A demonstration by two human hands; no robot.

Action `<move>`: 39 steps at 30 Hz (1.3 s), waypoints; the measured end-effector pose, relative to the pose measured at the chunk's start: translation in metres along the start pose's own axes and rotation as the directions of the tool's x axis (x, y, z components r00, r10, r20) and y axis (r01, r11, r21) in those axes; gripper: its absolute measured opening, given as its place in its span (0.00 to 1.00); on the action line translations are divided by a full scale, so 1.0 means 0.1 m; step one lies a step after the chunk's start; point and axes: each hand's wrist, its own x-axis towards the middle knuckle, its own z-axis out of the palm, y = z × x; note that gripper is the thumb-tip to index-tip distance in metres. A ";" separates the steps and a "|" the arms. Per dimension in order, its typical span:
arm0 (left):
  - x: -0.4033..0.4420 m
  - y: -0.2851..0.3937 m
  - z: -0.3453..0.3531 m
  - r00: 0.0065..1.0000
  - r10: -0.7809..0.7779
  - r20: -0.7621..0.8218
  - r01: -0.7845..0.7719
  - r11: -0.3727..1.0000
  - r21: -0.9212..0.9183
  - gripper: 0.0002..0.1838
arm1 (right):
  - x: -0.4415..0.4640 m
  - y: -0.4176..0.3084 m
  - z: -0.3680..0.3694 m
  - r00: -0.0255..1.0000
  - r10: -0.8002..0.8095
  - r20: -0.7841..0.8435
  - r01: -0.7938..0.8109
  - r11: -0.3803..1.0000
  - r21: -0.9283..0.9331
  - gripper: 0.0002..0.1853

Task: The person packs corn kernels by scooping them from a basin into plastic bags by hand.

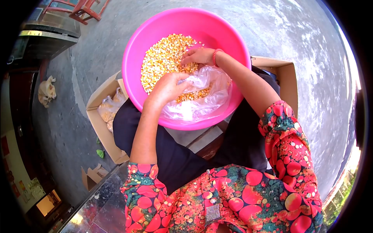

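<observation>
A pink basin (186,17) rests on my lap with a heap of yellow corn kernels (163,54) in it. Inside the basin, at its near side, lies a clear plastic bag (198,110) with kernels in it. My left hand (169,88) is at the bag's left edge, its fingers curled round the plastic at the mouth. Over the kernels, just beyond the bag, my right hand (198,57) reaches in with fingers bent down and pressed together; what they hold is hidden. A red bracelet (217,57) circles my right wrist.
An open cardboard box (101,91) with a filled plastic bag (110,105) stands left of my legs, another box (288,79) at the right. A dog-like pale shape (46,92) lies on the concrete floor at the left. Red wooden chairs (86,9) stand at the top left.
</observation>
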 end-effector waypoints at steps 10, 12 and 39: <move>0.05 -0.15 -0.02 0.978 -0.089 -0.187 0.093 0.996 0.016 0.15 | -0.28 -0.43 -0.13 0.966 -0.258 -0.013 0.253 0.933 0.257 0.14; 0.06 -0.19 -0.03 0.949 -0.080 -0.305 0.107 0.992 0.072 0.17 | -0.49 -0.53 -0.06 0.938 -0.341 0.062 0.327 0.930 0.166 0.17; 0.04 -0.10 -0.27 0.676 0.040 -0.736 -0.234 0.958 -0.163 0.15 | -0.31 0.21 -0.27 0.920 -0.369 -0.129 0.033 0.401 -0.916 0.21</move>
